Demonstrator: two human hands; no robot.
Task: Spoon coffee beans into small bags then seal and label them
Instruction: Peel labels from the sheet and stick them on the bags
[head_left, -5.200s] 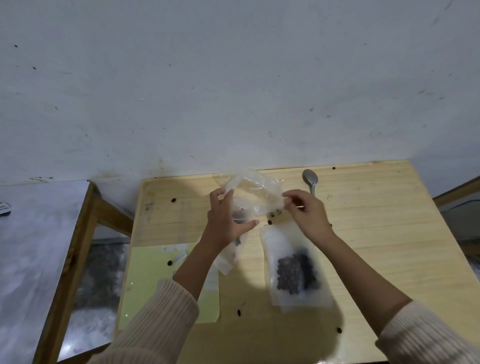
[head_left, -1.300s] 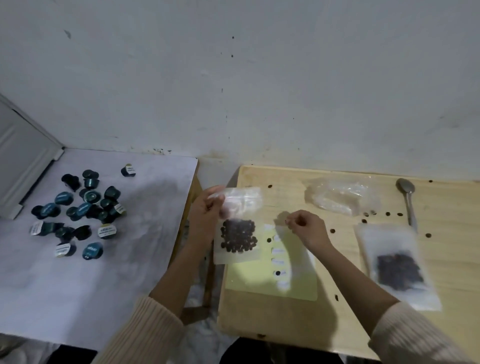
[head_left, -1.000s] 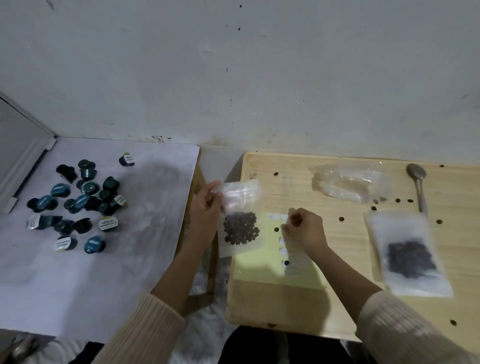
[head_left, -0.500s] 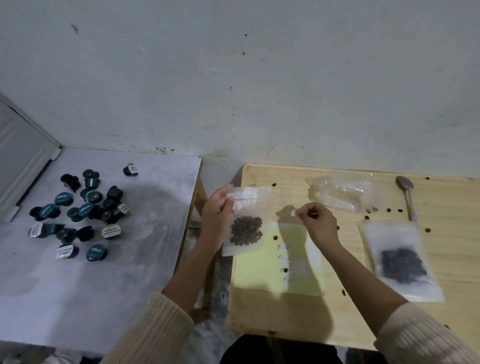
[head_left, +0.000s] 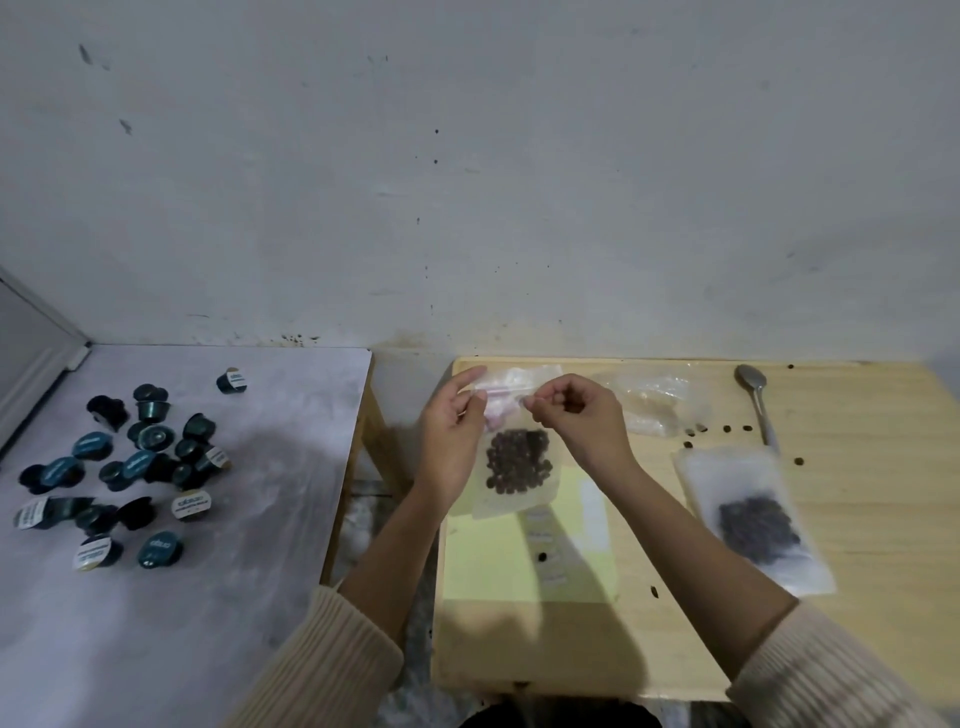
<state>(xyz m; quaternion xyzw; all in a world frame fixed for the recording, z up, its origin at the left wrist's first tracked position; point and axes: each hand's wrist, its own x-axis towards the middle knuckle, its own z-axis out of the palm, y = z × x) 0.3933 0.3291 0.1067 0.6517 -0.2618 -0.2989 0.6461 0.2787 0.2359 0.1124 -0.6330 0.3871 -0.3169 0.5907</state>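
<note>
The small clear plastic bag of dark coffee beans (head_left: 519, 462) hangs upright, long axis vertical, sealed mouth uppermost and beans slumped in its lower half. It is in the air above the near-left part of the pale wooden table (head_left: 857, 519), over the far edge of a yellow-green sticker sheet (head_left: 493, 556). The left hand (head_left: 449, 441) pinches the bag's upper left edge between thumb and fingers. The right hand (head_left: 587, 426), fingers curled, pinches a small pale label (head_left: 522, 400) at the bag's top band (too small to read).

To the right a second frosted bag of beans (head_left: 748, 519) lies flat. Beyond it are loose beans (head_left: 724, 429), a metal spoon (head_left: 756, 400) and a crumpled clear plastic bag (head_left: 652, 402). On the grey table (head_left: 249, 519) to the left sit scattered teal coffee capsules (head_left: 145, 452).

Half a second ago the right hand was well apart from the bag; now it meets the bag's top.
</note>
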